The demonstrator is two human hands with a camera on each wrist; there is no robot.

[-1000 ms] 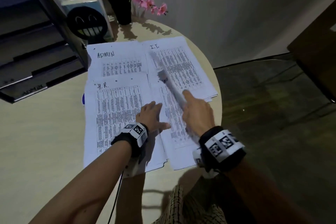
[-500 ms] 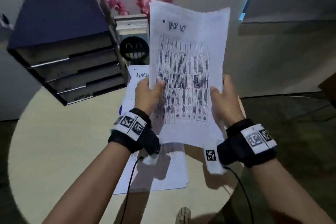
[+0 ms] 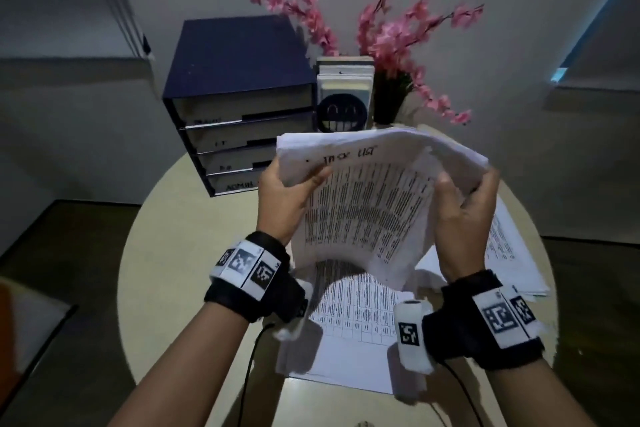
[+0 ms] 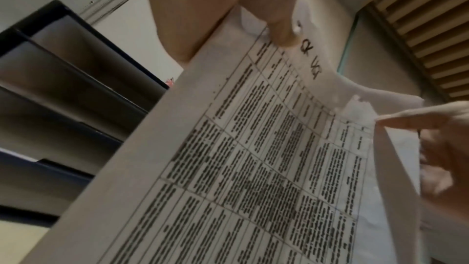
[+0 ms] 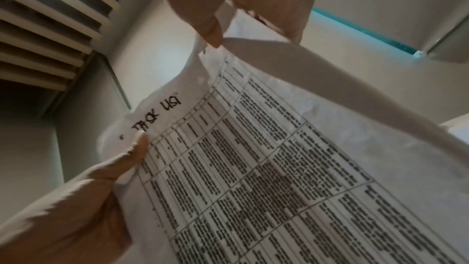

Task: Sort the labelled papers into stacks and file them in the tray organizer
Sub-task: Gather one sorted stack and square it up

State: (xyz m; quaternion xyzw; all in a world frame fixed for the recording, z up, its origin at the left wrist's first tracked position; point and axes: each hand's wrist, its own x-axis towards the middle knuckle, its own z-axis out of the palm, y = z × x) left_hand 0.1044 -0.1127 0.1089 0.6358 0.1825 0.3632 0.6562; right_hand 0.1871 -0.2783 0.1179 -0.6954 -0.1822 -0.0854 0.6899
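— Grip?
— My left hand (image 3: 284, 198) and right hand (image 3: 464, 215) pinch the "TASK LIST" sheaf (image 3: 367, 204) by its side edges, above the round table (image 3: 194, 253).
— Count?
— Sheets uncountable; one four-tray organizer (image 3: 239, 135), far left.

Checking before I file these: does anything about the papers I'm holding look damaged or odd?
Yes. The held stack labelled "TASK LIST" is crumpled and bowed between the left hand and right hand, its top edge curling over and frayed near the corners.

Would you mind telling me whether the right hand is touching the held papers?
Touching. The right wrist view shows the right hand pinching the top edge of the papers between thumb and fingers.
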